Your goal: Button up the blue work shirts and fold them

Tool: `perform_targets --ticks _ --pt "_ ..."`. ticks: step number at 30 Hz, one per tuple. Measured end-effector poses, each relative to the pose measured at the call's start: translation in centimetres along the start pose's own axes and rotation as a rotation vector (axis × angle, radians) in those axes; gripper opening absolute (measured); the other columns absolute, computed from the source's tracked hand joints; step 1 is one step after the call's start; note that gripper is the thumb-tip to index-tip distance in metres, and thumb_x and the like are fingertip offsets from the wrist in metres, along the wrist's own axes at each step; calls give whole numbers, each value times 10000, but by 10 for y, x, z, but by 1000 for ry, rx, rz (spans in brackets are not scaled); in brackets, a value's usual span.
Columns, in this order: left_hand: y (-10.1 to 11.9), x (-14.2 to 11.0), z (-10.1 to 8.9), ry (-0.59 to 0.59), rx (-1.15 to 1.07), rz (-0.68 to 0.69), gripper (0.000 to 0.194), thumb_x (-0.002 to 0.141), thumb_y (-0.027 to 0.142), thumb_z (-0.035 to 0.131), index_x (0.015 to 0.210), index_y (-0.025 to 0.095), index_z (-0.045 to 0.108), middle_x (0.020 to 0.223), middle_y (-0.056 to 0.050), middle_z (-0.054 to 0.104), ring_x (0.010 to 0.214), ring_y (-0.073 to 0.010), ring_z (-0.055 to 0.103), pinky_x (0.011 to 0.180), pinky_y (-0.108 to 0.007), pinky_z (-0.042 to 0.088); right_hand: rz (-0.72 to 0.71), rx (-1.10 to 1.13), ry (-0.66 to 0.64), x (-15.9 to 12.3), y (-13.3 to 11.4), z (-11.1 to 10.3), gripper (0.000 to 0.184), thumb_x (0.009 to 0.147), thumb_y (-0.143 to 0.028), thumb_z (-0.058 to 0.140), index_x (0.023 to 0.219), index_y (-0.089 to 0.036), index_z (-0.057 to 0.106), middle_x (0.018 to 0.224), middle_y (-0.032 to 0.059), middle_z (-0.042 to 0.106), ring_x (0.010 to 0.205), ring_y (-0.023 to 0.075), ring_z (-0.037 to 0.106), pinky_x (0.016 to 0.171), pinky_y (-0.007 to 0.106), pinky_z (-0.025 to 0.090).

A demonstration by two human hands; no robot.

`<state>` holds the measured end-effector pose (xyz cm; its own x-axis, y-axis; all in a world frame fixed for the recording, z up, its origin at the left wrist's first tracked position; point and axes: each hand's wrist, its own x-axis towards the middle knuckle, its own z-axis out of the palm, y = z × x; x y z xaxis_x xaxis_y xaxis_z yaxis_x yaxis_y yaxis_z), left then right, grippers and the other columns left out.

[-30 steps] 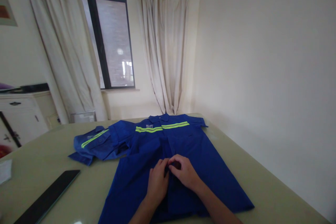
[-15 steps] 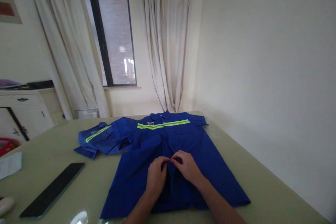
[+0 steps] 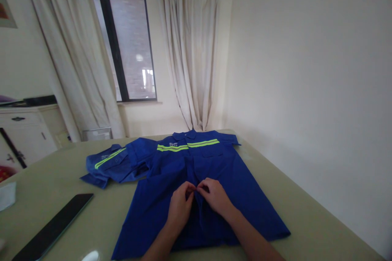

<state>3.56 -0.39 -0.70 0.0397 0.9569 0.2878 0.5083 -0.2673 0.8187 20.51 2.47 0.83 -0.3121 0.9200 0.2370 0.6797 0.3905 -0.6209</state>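
A blue short-sleeved work shirt (image 3: 245, 200) with a yellow-green reflective stripe across the chest lies spread on the table, collar at the far end. Over its front opening, my left hand (image 3: 180, 203) pinches the fabric between thumb and fingers. My right hand (image 3: 215, 196) pinches the same front edge from the other side, its fingertips almost touching the left ones. The cloth rises slightly where both hands grip it. Whether a button sits between the fingertips is too small to make out.
Left of the shirt lies a second blue garment (image 3: 112, 165), folded or bunched, with a similar stripe. A long dark flat object (image 3: 55, 228) rests on the greenish table (image 3: 309, 212) at the near left, with white paper (image 3: 7, 195) beyond. A wall (image 3: 312, 89) runs along the right side.
Both hands keep their pinch at the shirt's front, with only slight finger shifts. The whole view has turned a little, so most things sit slightly further left.
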Motion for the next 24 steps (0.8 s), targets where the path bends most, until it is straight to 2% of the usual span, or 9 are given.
perform_targets --ticks 4,8,13,18,21,24 --pt "-1 -1 1 -76 -8 -32 141 888 305 553 951 236 659 796 12 704 759 -188 665 709 -273 459 4 22 -80 2 6 -1 177 860 -203 633 961 -238 774 933 29 708 887 184 653 784 250 445" --pt "-5 -2 3 -93 27 8 196 933 273 455 977 245 644 950 -14 724 894 -192 674 801 -282 465 17 -44 -97 1 4 0 156 865 -211 624 961 -242 744 991 27 699 954 187 642 815 253 425" --pt "-9 -1 8 -14 121 35 238 946 258 389 1012 222 616 1025 -63 692 967 -214 654 879 -321 464 30 -74 -34 -2 1 6 85 870 -252 624 919 -232 690 951 14 689 843 170 624 731 254 403" --pt "-10 1 8 -1 119 -44 258 934 324 453 1083 212 631 988 -62 714 901 -213 671 826 -314 476 4 15 67 -1 -3 7 59 857 -222 618 873 -215 674 862 9 682 773 159 606 692 247 408" --pt "-9 3 5 -17 86 -31 233 897 292 489 998 209 681 933 -48 730 841 -202 673 777 -296 472 -30 102 99 0 -4 4 63 842 -198 621 848 -209 682 805 3 675 732 155 598 671 245 417" --pt "-7 5 2 -21 31 -31 204 871 292 522 887 210 708 841 -28 738 773 -193 668 726 -283 466 -47 141 75 1 -2 1 74 814 -176 633 828 -208 698 772 -3 672 702 151 594 664 244 419"
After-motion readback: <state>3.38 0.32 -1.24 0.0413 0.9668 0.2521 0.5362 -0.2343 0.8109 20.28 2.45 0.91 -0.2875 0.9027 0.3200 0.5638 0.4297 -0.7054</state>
